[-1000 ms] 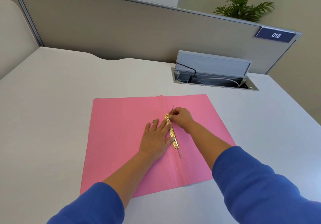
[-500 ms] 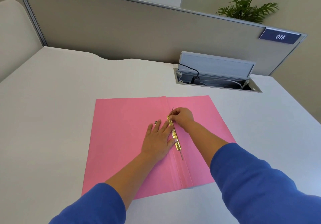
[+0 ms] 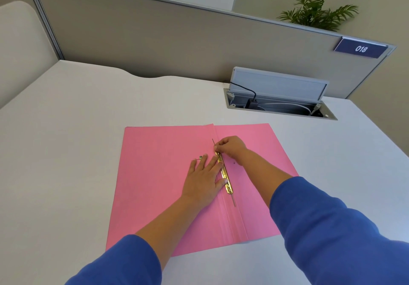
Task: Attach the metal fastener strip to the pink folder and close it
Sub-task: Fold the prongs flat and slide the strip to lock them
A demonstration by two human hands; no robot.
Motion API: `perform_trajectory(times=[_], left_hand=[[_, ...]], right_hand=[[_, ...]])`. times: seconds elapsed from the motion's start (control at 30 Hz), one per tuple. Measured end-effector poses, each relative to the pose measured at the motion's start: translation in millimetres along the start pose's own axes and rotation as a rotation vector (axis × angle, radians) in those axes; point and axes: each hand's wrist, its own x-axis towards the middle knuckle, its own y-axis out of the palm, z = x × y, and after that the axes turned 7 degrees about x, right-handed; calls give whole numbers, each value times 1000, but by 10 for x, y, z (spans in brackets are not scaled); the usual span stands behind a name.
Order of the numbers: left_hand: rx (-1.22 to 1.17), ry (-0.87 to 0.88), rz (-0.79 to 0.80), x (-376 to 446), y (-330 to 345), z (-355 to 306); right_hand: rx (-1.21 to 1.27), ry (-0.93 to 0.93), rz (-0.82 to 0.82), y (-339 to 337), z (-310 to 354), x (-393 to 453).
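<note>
**Hands stay put on the gold strip**

Hands are in almost the same spots as a second ago, so we see very little change. Our left hand point(image 3: 204, 178) still lies flat on the pink folder point(image 3: 159, 187), fingers spread open, with the thumb and the first finger touching the side of the gold strip point(image 3: 225, 175). Our right hand point(image 3: 231, 147) still pinches the far end of the strip, fingertips closed on the thin metal prong that sticks up there. The strip lies along the middle fold of the open folder, which rests flat on the white desk point(image 3: 77, 152).

We think the far prong is still being pushed down or fixed. A second thin prong point(image 3: 233, 200) pokes out flat at the near end. The folder is wide open, so closing it is not yet done. The job looks about halfway along.
</note>
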Motion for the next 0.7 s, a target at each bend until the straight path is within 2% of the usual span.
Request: perform_trajectory(times=[0.17,0.33,0.7], left_hand=[[-5,-1,-5,4,-11,-3],[-3,0,-11,-2,-8,-4],[6,8,-15,-5,5,9]], right_hand=[[11,44,15,14,25,28],[172,84,-1,9,9,16],[230,136,-22,-41,-30,-71]])
